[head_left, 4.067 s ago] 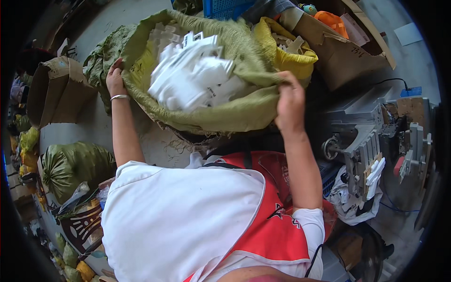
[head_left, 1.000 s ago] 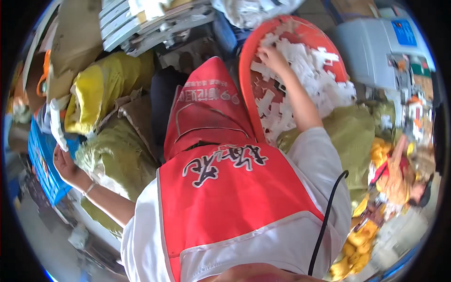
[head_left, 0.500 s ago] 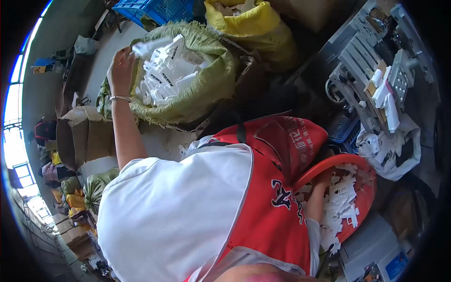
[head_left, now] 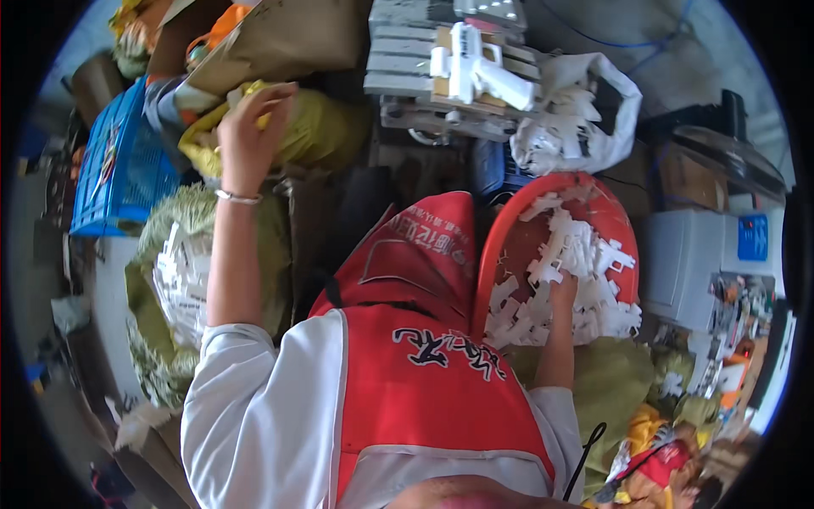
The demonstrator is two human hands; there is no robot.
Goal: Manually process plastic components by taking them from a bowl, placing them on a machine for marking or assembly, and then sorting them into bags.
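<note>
My left hand is raised over the yellow sack, fingers stretched out and nothing visible in them. Below and left of it stands a green woven sack full of white plastic parts, partly hidden by my left forearm. On my right, a red basin holds a heap of white gun-shaped plastic pieces. My right hand reaches into that heap; its fingers are hidden among the pieces. A white plastic toy gun part lies on the bench machine ahead.
A blue plastic crate stands at the far left, beside a cardboard box. Right of the machine lies a white bag. A grey cabinet is beyond the basin, and a green sack sits near my right elbow.
My view has turned right, toward the machine and basin. My left hand has moved away from the green sack of parts, and the blurred white piece at its fingers is gone. My right hand stays in the basin.
</note>
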